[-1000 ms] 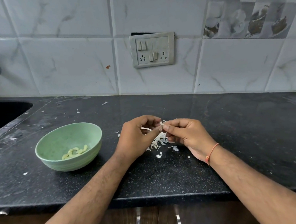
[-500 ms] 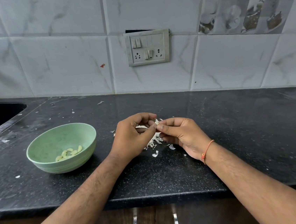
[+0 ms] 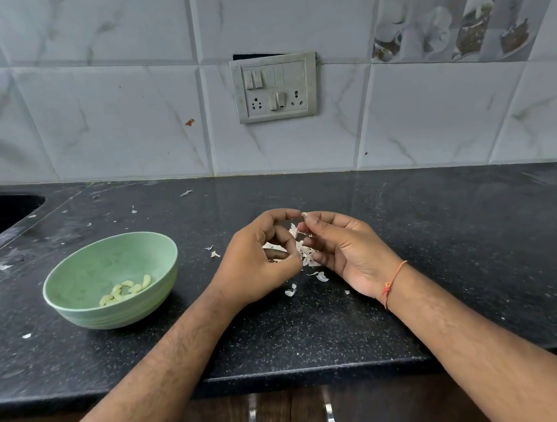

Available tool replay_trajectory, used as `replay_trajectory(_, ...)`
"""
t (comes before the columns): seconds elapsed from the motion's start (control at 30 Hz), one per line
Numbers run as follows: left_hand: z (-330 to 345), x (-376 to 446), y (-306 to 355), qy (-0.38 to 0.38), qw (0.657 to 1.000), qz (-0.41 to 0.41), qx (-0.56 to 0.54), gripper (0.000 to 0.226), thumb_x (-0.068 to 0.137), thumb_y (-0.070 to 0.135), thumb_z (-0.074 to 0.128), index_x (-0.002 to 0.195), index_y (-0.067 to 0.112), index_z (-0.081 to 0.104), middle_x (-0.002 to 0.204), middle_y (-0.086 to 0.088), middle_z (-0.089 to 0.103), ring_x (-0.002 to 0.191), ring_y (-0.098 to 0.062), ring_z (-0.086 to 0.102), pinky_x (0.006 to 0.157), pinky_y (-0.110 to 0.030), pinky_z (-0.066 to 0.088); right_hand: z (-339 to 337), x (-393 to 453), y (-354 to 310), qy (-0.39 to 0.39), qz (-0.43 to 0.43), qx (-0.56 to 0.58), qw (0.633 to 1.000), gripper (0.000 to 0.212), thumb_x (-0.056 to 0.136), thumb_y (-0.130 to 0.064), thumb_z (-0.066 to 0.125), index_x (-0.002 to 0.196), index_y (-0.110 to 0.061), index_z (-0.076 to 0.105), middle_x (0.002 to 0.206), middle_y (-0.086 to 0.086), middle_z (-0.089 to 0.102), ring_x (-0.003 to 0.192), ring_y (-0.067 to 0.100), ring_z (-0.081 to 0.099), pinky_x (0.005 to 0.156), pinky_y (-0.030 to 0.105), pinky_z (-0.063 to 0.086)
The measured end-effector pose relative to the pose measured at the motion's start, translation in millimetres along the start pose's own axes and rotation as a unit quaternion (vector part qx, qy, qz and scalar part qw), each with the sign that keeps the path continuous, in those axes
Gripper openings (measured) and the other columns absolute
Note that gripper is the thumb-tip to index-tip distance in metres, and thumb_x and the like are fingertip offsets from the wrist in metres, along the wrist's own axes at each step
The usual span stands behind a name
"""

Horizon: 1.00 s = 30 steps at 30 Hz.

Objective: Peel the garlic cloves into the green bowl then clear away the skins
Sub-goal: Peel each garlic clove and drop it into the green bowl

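While my left hand [image 3: 258, 257] and right hand [image 3: 339, 249] pinch one garlic clove [image 3: 304, 215] over the skins [image 3: 304, 252] on the counter [image 3: 447, 261], peeling is mid-step; next, strip it and drop it into the green bowl [image 3: 72, 287], just left.
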<state>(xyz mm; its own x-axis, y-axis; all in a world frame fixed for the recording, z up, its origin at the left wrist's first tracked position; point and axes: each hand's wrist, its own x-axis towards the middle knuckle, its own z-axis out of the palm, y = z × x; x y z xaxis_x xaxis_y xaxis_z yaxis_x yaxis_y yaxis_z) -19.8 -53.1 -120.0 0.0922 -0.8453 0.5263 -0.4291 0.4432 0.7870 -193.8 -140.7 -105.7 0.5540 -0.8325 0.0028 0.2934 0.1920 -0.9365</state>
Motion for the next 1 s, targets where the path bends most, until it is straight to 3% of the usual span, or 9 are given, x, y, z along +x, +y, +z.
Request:
replay_trajectory(0.2, -4.5, 3.4, -3.2, 0.055, 0.998, -0.028, 0.031, 0.045, 0.084, -0.005, 0.072, 0.117, 0.024, 0.076, 0.097, 0.007, 0.078, 0.095, -0.009, 0.074, 0.076, -0.022, 0.060, -1.3, 0.2, 2.9, 0.008, -0.013, -0.039, 0.999, 0.012, 0.097, -0.012, 0.073, 0.105, -0.006, 0.078, 0.089, 0.007, 0.076, 0.073, 0.012, 0.067, 0.058, 0.022, 0.056)
replay_trajectory(0.3, -4.1, 5.1, -3.7, 0.108, 0.991, -0.031, 0.072, 0.023, 0.092, 0.006, 0.070, 0.099, 0.025, 0.081, 0.089, 0.015, 0.080, 0.083, -0.003, 0.074, 0.070, -0.017, 0.053, -2.7, 1.5, 4.9, 0.012, -0.025, -0.069, 0.997, 0.013, 0.096, -0.012, 0.075, 0.105, -0.003, 0.078, 0.086, 0.008, 0.075, 0.073, 0.013, 0.066, 0.060, 0.023, 0.057)
replay_trajectory(0.37, -4.4, 5.1, -3.6, 0.121, 0.988, -0.035, 0.087, 0.017, 0.098, 0.019, 0.071, 0.090, 0.026, 0.083, 0.087, 0.018, 0.080, 0.074, -0.006, 0.072, 0.066, -0.023, 0.053, -2.8, 1.9, 7.3, 0.016, -0.037, -0.094, 0.995, 0.018, 0.095, -0.014, 0.077, 0.106, 0.000, 0.079, 0.086, 0.009, 0.074, 0.073, 0.014, 0.066, 0.061, 0.024, 0.057)
replay_trajectory(0.47, -5.0, 3.9, -5.1, 0.103, 0.990, -0.021, 0.092, 0.005, 0.095, 0.029, 0.080, 0.098, 0.027, 0.084, 0.086, 0.017, 0.079, 0.080, -0.005, 0.074, 0.074, -0.018, 0.055, -2.8, 1.3, 9.0, 0.015, -0.055, -0.127, 0.990, 0.018, 0.095, -0.015, 0.078, 0.105, 0.000, 0.079, 0.086, 0.009, 0.075, 0.074, 0.014, 0.065, 0.063, 0.025, 0.057)
replay_trajectory(0.6, -6.0, 3.8, -4.7, 0.079, 0.992, -0.008, 0.097, 0.021, 0.088, 0.029, 0.088, 0.109, 0.026, 0.084, 0.092, 0.018, 0.080, 0.089, -0.002, 0.075, 0.079, -0.012, 0.054, -2.6, -0.5, 8.7, 0.004, -0.070, -0.151, 0.986, 0.011, 0.095, -0.013, 0.077, 0.099, -0.003, 0.082, 0.086, 0.008, 0.076, 0.073, 0.013, 0.064, 0.064, 0.025, 0.059)
replay_trajectory(0.7, -5.8, 3.2, -3.4, 0.073, 0.992, 0.003, 0.100, 0.019, 0.091, 0.028, 0.086, 0.109, 0.029, 0.085, 0.096, 0.020, 0.080, 0.092, -0.001, 0.075, 0.080, -0.012, 0.053, -2.9, -1.7, 7.6, -0.004, -0.073, -0.152, 0.986, 0.007, 0.094, -0.013, 0.078, 0.093, -0.009, 0.085, 0.086, 0.009, 0.076, 0.074, 0.013, 0.064, 0.067, 0.026, 0.060)
replay_trajectory(0.8, -7.1, 3.7, -3.1, 0.089, 0.992, -0.007, 0.088, 0.014, 0.092, 0.026, 0.084, 0.106, 0.029, 0.085, 0.097, 0.022, 0.080, 0.092, 0.001, 0.075, 0.082, -0.013, 0.054, -3.9, -2.8, 6.9, -0.006, -0.095, -0.173, 0.980, 0.012, 0.089, -0.012, 0.085, 0.099, -0.007, 0.084, 0.088, 0.013, 0.077, 0.075, 0.016, 0.067, 0.073, 0.030, 0.063)
replay_trajectory(0.93, -7.4, 3.7, -2.9, 0.092, 0.994, -0.029, 0.060, 0.012, 0.092, 0.024, 0.085, 0.104, 0.027, 0.085, 0.096, 0.022, 0.080, 0.093, 0.003, 0.075, 0.083, -0.014, 0.056, -5.5, -2.6, 10.1, 0.020, -0.179, -0.272, 0.945, 0.014, 0.087, -0.012, 0.087, 0.101, -0.011, 0.084, 0.088, 0.007, 0.081, 0.077, 0.014, 0.073, 0.077, 0.036, 0.066)
replay_trajectory(1.0, -7.2, 3.4, -3.6, 0.087, 0.994, -0.040, 0.043, 0.013, 0.091, 0.025, 0.085, 0.104, 0.025, 0.086, 0.097, 0.019, 0.081, 0.094, 0.002, 0.076, 0.083, -0.014, 0.055, -7.7, -2.0, 11.4, 0.033, -0.222, -0.330, 0.917, 0.010, 0.089, -0.018, 0.086, 0.099, -0.018, 0.086, 0.085, -0.003, 0.081, 0.075, 0.009, 0.073, 0.073, 0.031, 0.062)
